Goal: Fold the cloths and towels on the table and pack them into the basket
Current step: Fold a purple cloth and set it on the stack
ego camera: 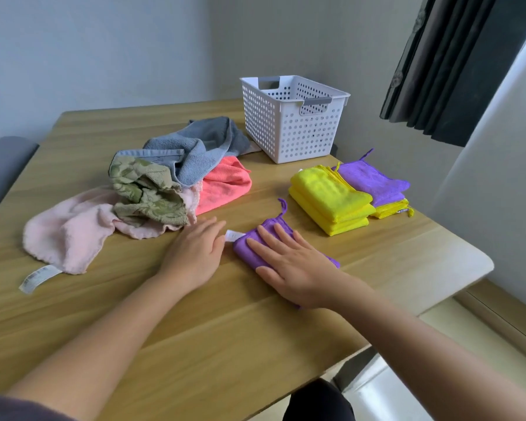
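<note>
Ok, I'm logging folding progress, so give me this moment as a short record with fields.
in work: purple cloth, folded small, on the table
right hand: flat on it, pressing
left hand: open on the table, fingertips by the white tag
folded: yellow stack; beside it a second purple cloth atop more yellow
unfolded pile: grey towel, green patterned towel, pink towel, coral cloth
basket: upright behind the stacks, no cloth seen inside
</note>
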`<action>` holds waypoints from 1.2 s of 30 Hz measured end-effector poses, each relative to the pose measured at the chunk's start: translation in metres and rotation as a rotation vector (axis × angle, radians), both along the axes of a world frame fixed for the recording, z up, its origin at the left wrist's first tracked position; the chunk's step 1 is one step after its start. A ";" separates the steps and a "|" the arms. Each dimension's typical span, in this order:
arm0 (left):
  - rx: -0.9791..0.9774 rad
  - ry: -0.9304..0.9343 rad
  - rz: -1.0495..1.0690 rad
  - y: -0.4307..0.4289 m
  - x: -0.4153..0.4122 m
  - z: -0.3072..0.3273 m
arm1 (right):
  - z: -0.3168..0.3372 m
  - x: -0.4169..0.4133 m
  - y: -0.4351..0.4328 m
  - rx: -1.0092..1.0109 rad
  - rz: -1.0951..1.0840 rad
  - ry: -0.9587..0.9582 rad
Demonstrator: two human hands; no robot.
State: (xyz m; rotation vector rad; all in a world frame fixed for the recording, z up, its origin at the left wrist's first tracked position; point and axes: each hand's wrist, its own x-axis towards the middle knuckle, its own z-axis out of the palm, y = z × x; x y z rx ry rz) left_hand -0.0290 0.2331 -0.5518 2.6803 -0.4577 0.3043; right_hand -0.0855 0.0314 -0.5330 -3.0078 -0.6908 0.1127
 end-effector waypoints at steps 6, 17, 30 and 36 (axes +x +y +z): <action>0.077 -0.001 0.001 0.000 -0.004 0.000 | 0.001 0.030 -0.001 0.028 -0.152 0.025; 0.086 0.021 -0.026 0.001 -0.007 0.001 | 0.005 0.067 -0.002 0.041 -0.253 0.028; 0.074 0.010 -0.032 0.003 -0.008 0.002 | 0.007 0.086 0.005 0.056 -0.295 0.030; 0.082 0.010 -0.033 0.004 -0.007 0.000 | 0.008 0.089 0.004 0.053 -0.283 0.047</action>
